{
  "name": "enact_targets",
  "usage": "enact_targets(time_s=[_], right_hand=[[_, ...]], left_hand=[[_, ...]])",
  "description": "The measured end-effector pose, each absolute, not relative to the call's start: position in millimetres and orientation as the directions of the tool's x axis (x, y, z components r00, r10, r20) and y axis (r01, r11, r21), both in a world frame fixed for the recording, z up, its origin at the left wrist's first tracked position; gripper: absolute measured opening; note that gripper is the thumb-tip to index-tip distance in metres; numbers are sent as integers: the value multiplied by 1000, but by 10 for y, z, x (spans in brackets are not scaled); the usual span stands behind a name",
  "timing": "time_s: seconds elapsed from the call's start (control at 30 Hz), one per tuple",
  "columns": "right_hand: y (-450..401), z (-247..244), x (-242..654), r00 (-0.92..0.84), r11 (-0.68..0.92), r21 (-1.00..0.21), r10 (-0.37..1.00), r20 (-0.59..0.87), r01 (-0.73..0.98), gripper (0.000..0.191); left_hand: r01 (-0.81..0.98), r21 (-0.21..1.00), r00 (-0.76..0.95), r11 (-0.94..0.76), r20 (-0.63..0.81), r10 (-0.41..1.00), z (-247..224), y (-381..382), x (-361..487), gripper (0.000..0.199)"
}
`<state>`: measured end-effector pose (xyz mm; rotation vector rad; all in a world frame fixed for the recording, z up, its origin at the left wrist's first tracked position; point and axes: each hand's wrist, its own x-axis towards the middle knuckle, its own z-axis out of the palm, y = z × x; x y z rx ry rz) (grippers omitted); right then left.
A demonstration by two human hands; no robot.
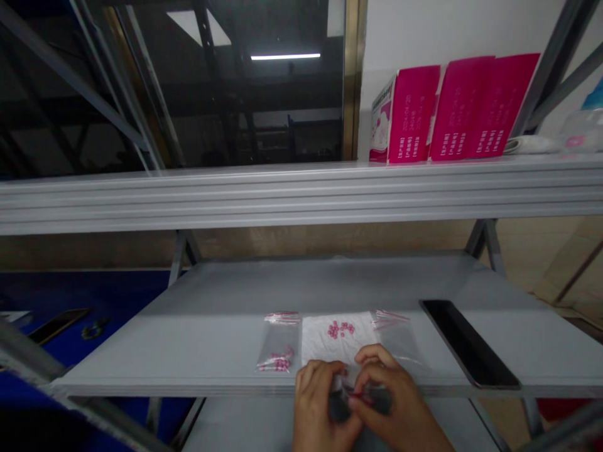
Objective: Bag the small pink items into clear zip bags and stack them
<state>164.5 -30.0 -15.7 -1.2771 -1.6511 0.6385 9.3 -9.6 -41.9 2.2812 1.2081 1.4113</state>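
Note:
Just in front of the shelf edge, my left hand [315,402] and my right hand [396,395] are close together, fingers bent inward. Pinched between them is what looks like a small clear zip bag [347,384] with a red strip; the fingers hide most of it. Beyond my hands lies a white cloth or tissue [315,336], bearing a loose cluster of small pink beads [341,329]. To its left, a clear zip bag [268,339] contains more pink pieces [281,363]. A flat clear zip bag [400,342] rests on the right, partly over the cloth.
A dark phone [468,345] lies to the right on the grey shelf [198,320]. Pink boxes [475,110] stand on the upper shelf [264,198], whose thick edge crosses the view. Another phone [59,325] lies on the blue surface at left.

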Motion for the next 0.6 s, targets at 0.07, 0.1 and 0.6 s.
enact_targets(time_s=[0.07,0.1,0.6], right_hand=[[-313,-139,1664,-23,353,-829,924,381,434,12],[-319,-119,1681,-10,369,-832,916,401,414,12],[-403,-159,1842,86,265,-963,959,269,57,16]], left_hand=[[461,608,189,-646,644,741,-408,-133,99,35],[393,665,178,-635,623,762,-415,-156,106,35],[1,904,252,-428,414,875,-190,-188,50,17]])
